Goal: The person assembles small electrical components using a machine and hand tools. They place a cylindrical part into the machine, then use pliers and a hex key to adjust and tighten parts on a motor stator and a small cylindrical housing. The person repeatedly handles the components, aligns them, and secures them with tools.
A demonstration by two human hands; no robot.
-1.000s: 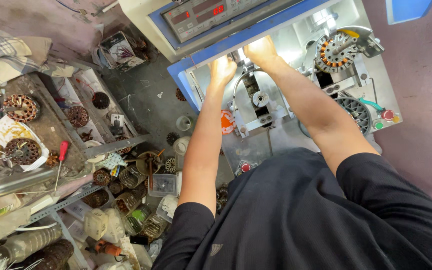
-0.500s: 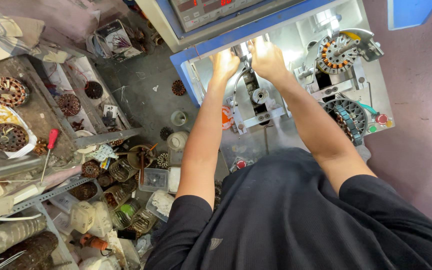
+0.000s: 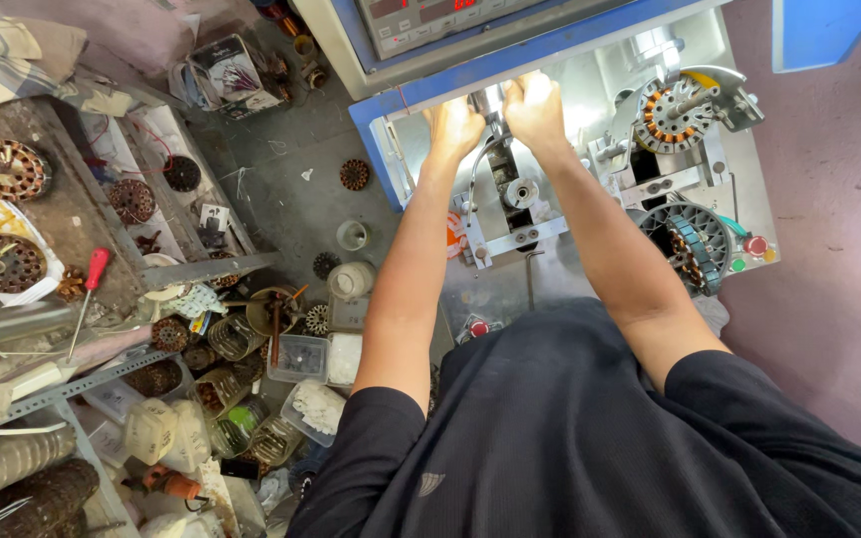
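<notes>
Thing in hand: a small metal part (image 3: 495,112) at the far edge of the grey machine bed (image 3: 590,95), just under the blue frame (image 3: 510,65); it is largely hidden by the two hands and washed out by glare, so its exact shape cannot be told.
Left hand (image 3: 455,128): laid against the part from the left, fingers curled toward it; whether the grip is closed on the part or only pressed to it cannot be told.
Right hand (image 3: 535,112): set just beside the left hand, knuckles up, fingers bent down over the same spot; the state of its grip cannot be told either.
Handling, as judged: the part is taken to be stiff, bare metal fixed to the machine, not fragile but probably smooth and hard-edged; no give is to be expected from it.
Where hold is best taken, as judged: from both sides at once, close to the far edge of the bed, fingertips kept off the curved wire guide (image 3: 478,164) below.
Near the hands: a steel clamp block with a round boss (image 3: 520,192) lies just nearer than the hands, toward the bed's middle.
Right side of the bed: a wound stator with copper coils (image 3: 672,115) is mounted on a spindle; a second, dark stator ring (image 3: 692,244) sits nearer, beside a red button (image 3: 755,245).
Floor at left: loose stators, plastic tubs (image 3: 299,359) and a red-handled screwdriver (image 3: 87,297) are scattered well apart from the machine.
</notes>
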